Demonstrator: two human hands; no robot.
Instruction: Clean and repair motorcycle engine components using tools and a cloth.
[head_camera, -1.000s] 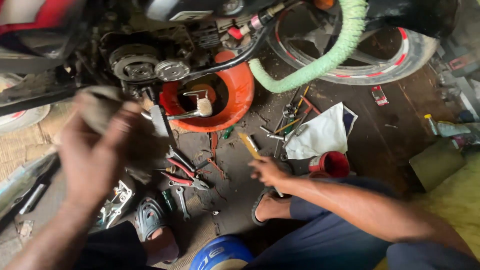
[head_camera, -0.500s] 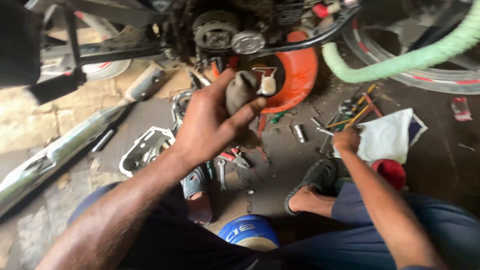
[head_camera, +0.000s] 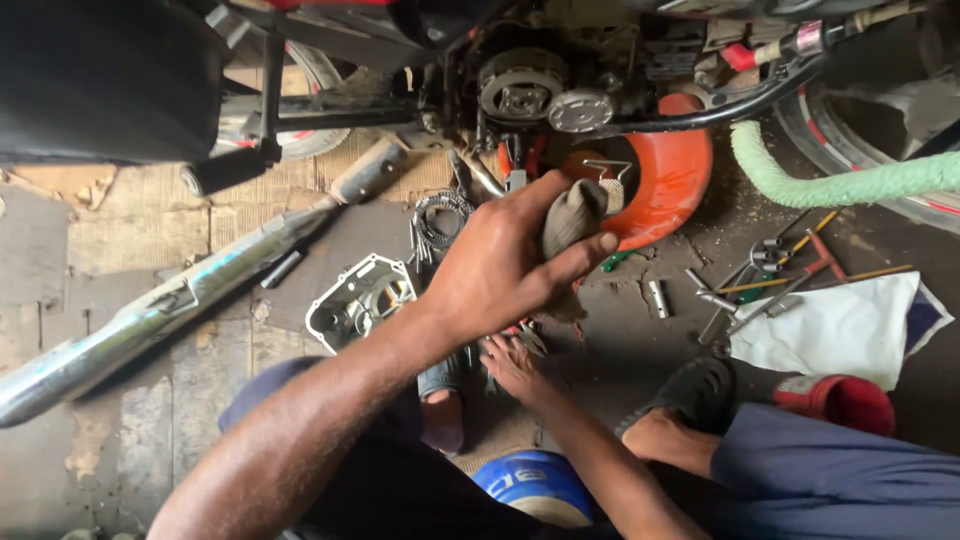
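— What do we have in our left hand (head_camera: 500, 262)?

— A grimy grey rag (head_camera: 572, 214), bunched up. Our thumb and fingers are clamped round it, and we hold it up in front of the orange basin (head_camera: 668, 180), just below the open engine (head_camera: 530, 85) of the motorcycle.

— And our right hand (head_camera: 513, 366)?

— Low down, near the floor, under the left forearm. Its fingers are spread flat and apart over the tools lying there; we cannot tell whether it touches one, since the left hand hides part of that spot. It grips nothing that we can see.

— What lies around us?

— To the left of our left wrist an aluminium engine cover (head_camera: 357, 300) lies open side up on the floor. Just above it sits a toothed ring, perhaps a clutch plate (head_camera: 440, 215). A long chrome exhaust pipe (head_camera: 150, 315) runs slantwise from the engine towards the lower left.

— And on the right?

— A scatter of sockets and screwdrivers (head_camera: 770, 280) on the dark floor, beside a white cloth (head_camera: 850, 325). A pale green hose (head_camera: 850, 180) curves across above them. A red cup (head_camera: 850, 400) stands near our sandalled foot (head_camera: 690, 395), and a blue tub (head_camera: 530, 482) sits between our knees.
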